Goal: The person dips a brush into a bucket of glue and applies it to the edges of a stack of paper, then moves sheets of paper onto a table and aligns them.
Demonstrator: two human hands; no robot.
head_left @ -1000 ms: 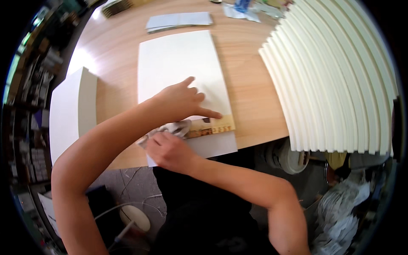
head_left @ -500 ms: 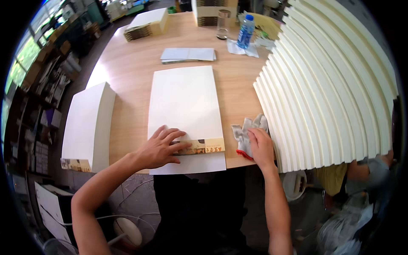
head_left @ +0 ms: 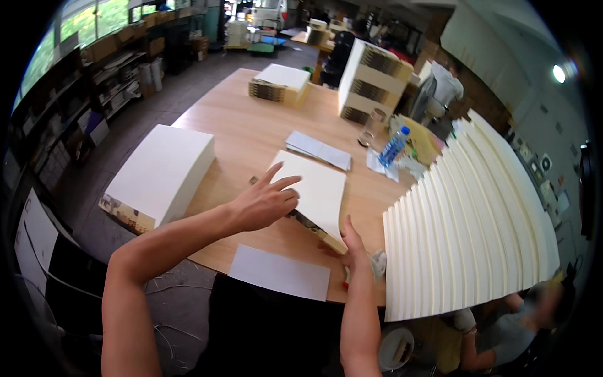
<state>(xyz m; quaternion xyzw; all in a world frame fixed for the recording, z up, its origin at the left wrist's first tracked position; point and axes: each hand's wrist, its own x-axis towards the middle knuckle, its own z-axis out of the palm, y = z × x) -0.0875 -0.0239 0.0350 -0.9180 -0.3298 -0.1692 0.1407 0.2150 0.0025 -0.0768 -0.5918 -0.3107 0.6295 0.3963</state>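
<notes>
A white paper piece (head_left: 320, 195) with a printed strip along its near edge lies turned at an angle on the wooden table; its thickness is hard to judge. Over its left side is my left hand (head_left: 267, 200), fingers spread and apart. My right hand (head_left: 353, 248) takes the near right corner, thumb on the upper side and fingers partly hidden beneath. Close to the table's front edge lies a plain white sheet (head_left: 279, 273). A whitish knit glove (head_left: 378, 262) shows behind my right wrist, mostly covered.
A thick white stack (head_left: 160, 163) stands at left; a tall fanned stack of white boards (head_left: 465, 232) at right. Farther back are folded papers (head_left: 319, 151), a blue bottle (head_left: 394, 146), a glass (head_left: 372, 127) and block stacks (head_left: 375, 81). Another person (head_left: 502, 336) sits at lower right.
The view has swung up and tilted. The white paper has turned and moved off the plain sheet. My left hand has risen from the printed strip; my right has left the glove for the paper's corner.
</notes>
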